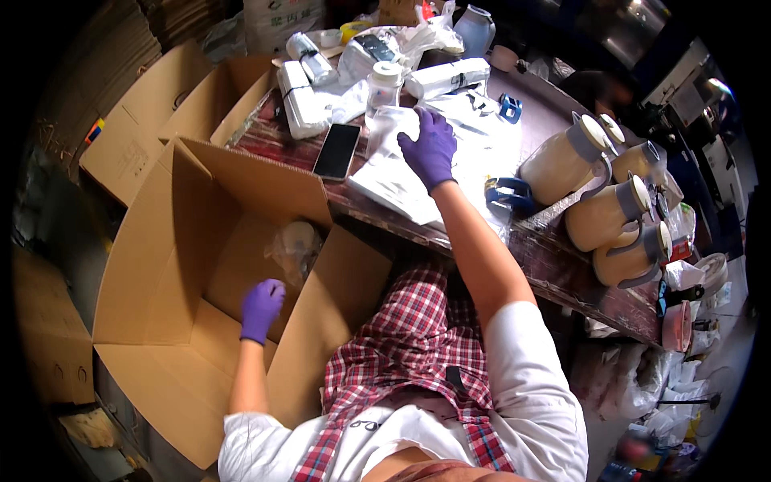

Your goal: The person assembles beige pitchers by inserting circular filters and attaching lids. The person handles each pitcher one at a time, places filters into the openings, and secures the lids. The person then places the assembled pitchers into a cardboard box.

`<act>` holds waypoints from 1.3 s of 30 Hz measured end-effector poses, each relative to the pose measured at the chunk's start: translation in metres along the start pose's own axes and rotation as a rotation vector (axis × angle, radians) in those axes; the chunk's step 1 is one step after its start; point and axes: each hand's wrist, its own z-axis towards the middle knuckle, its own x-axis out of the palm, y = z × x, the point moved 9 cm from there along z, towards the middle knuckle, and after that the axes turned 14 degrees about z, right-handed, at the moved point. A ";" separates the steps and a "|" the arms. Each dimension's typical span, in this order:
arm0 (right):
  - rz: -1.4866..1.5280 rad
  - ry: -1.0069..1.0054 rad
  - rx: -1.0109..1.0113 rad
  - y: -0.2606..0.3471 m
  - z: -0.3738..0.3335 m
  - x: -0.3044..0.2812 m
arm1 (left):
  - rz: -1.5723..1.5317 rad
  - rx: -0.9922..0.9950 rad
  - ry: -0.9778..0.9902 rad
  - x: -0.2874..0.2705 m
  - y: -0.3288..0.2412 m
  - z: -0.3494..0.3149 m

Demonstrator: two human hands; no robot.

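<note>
My left hand point(263, 309), in a purple glove, is inside a large open cardboard box point(132, 273) with its fingers curled together and nothing visible in them. Beyond it in the box lies a pale round object in a clear plastic bag point(297, 243). My right hand point(430, 149), gloved in purple too, is over a stack of flat white plastic bags point(401, 189) on the table. Its thumb stands apart from its fingers; whether the fingertips touch the bags is hard to see. Left of it lies a black phone point(337, 151), and a white lidded bottle point(385, 84) stands behind.
Several cream jugs with grey handles point(556, 165) stand on the dark red table point(594, 293) at the right. A blue tape dispenser point(508, 194) sits before them. Rolls of white bags point(299, 100) lie at the back left. More cardboard boxes point(144, 120) stand beyond the open box.
</note>
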 end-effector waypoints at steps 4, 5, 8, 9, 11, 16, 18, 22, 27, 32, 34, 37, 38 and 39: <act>-0.052 0.272 0.327 -0.136 0.011 0.039 | -1.001 0.281 0.381 -0.047 -0.214 -0.020; 0.043 0.187 0.224 -0.113 0.011 0.036 | -1.081 0.383 0.404 -0.053 -0.238 -0.023; 0.260 0.047 -0.076 -0.033 -0.013 -0.013 | -1.415 0.573 0.413 -0.054 -0.299 0.013; 0.314 0.044 -0.148 -0.016 -0.025 -0.036 | -1.658 0.447 0.476 -0.046 -0.317 0.025; 0.377 0.125 -0.099 0.002 -0.043 -0.058 | -1.796 0.328 0.399 -0.012 -0.328 0.075; 0.293 0.068 -0.071 -0.045 -0.036 -0.033 | -1.746 0.210 0.099 -0.024 -0.360 0.077; 0.122 0.048 -0.036 -0.045 -0.025 0.003 | -1.709 0.207 0.147 -0.015 -0.347 0.058; -0.132 0.372 0.199 -0.098 -0.012 0.052 | -1.705 0.223 0.285 -0.018 -0.329 0.041; 0.054 0.057 -0.249 -0.007 -0.045 -0.045 | -1.952 0.404 0.519 -0.025 -0.350 0.060; -0.179 0.208 -0.347 0.000 -0.136 -0.145 | -1.890 0.129 0.282 0.013 -0.379 0.105; -0.107 0.237 -0.262 -0.003 -0.154 -0.167 | -1.700 0.172 0.162 0.011 -0.373 0.111; 0.000 0.160 -0.068 -0.013 -0.150 -0.213 | -1.665 0.281 0.247 -0.004 -0.413 0.074; 0.189 0.121 -0.011 -0.007 -0.139 -0.216 | -1.616 0.343 0.269 -0.014 -0.419 0.062; 0.377 0.080 0.049 -0.001 -0.126 -0.216 | -1.565 0.402 0.297 -0.023 -0.426 0.050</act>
